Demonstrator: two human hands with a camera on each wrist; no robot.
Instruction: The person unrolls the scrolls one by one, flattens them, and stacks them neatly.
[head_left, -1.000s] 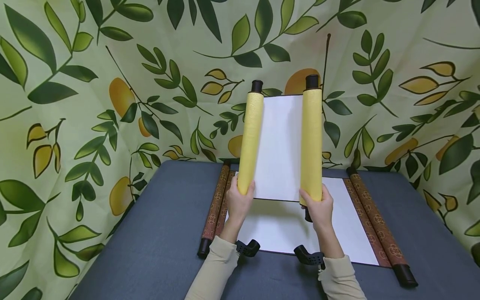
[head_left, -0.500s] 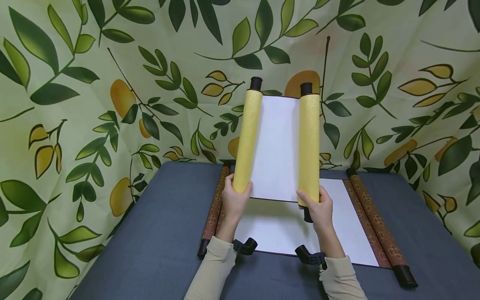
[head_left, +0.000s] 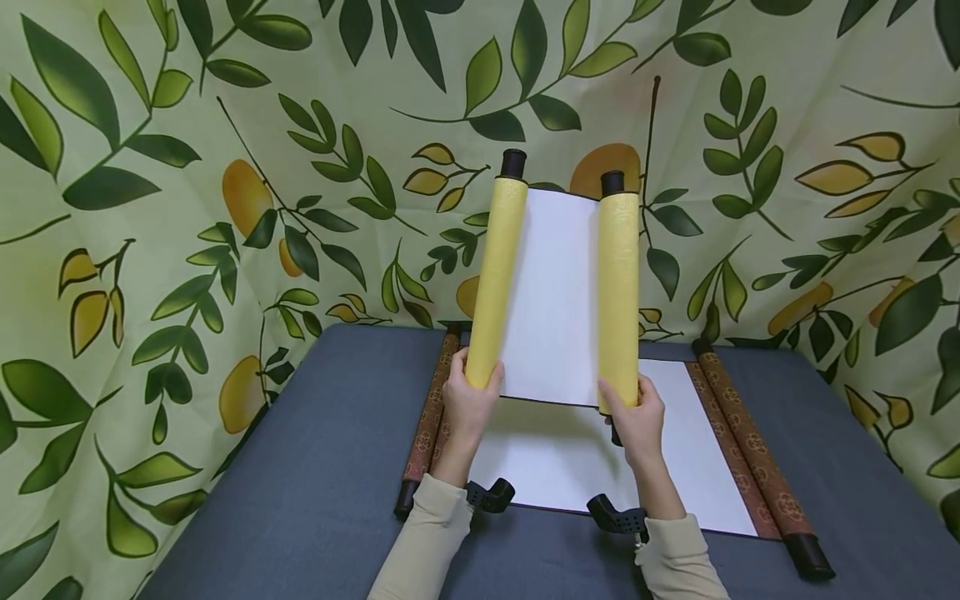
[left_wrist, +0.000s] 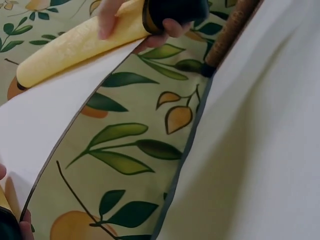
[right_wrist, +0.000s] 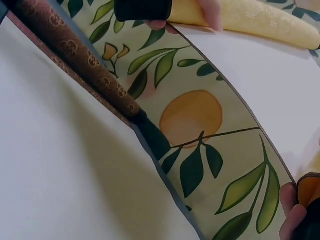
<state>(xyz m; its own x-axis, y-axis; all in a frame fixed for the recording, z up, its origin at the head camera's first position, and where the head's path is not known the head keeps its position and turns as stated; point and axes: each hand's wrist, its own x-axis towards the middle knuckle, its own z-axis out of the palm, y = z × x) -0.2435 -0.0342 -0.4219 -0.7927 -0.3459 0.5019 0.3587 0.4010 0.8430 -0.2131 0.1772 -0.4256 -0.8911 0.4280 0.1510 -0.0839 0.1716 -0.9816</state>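
A yellow scroll with black end knobs is held up before me, its white paper (head_left: 553, 296) spread between two rollers. My left hand (head_left: 471, 404) grips the bottom of the left yellow roller (head_left: 497, 283), thumb in front. The right yellow roller (head_left: 618, 300) is gripped low by my right hand (head_left: 636, 417), its black lower knob partly showing below. In the left wrist view, fingers (left_wrist: 107, 20) curl round the roller close to its black knob (left_wrist: 175, 12). Behind and below lies a larger open scroll with white paper (head_left: 555, 458), partly hidden by the raised one.
Brown patterned rollers edge the larger scroll, the left roller (head_left: 427, 425) and the right roller (head_left: 757, 450), both with black ends. They rest on a blue-grey table (head_left: 285, 467). A leaf-print cloth (head_left: 360, 100) hangs close behind the table. Each wrist wears a black camera mount (head_left: 491, 495).
The raised scroll has shifted slightly left. Its right roller's top has sunk a little, so its upper edge now slopes down to the right. Both hands keep their hold.
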